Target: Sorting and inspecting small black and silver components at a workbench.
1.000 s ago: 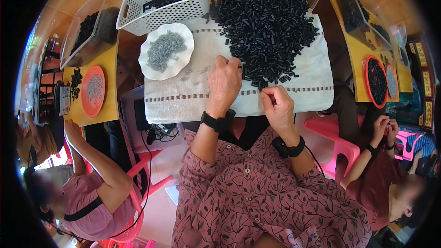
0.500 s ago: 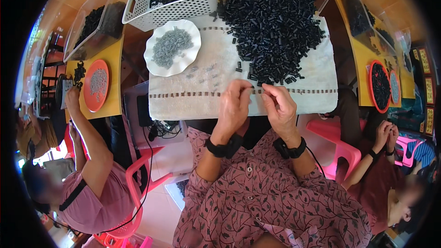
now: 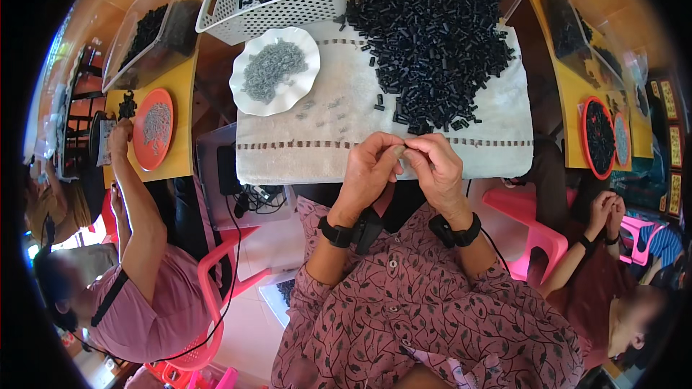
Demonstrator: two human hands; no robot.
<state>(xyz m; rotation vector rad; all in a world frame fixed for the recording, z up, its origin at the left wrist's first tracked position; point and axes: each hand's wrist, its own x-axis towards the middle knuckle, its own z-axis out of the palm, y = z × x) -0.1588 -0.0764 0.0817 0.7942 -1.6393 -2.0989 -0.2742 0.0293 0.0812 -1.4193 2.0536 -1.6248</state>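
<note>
My left hand [image 3: 370, 171] and my right hand [image 3: 437, 173] meet fingertip to fingertip over the near edge of the cloth-covered table [image 3: 288, 162]. Both are closed in a pinch, and anything between the fingers is hidden or too small to name. Just beyond them spreads a big heap of small black cylindrical pieces [image 3: 432, 43]. To the left, a white wavy-rimmed plate [image 3: 241, 94] holds a pile of small clear-grey pieces [image 3: 274, 65]. Several loose clear-grey pieces [image 3: 331, 104] lie on the cloth between the plate and my hands.
Behind the plate stands a white perforated basket [image 3: 288, 18] with black pieces in it. On the left, a co-worker [image 3: 140, 302] reaches to a yellow table with an orange plate [image 3: 167, 140]. Another co-worker [image 3: 577, 302] sits on the right, near a pink chair [image 3: 530, 227].
My hands have come together, so the fingertips that were slightly apart now touch. The view has shifted a little, and the left co-worker's hand has moved slightly.
</note>
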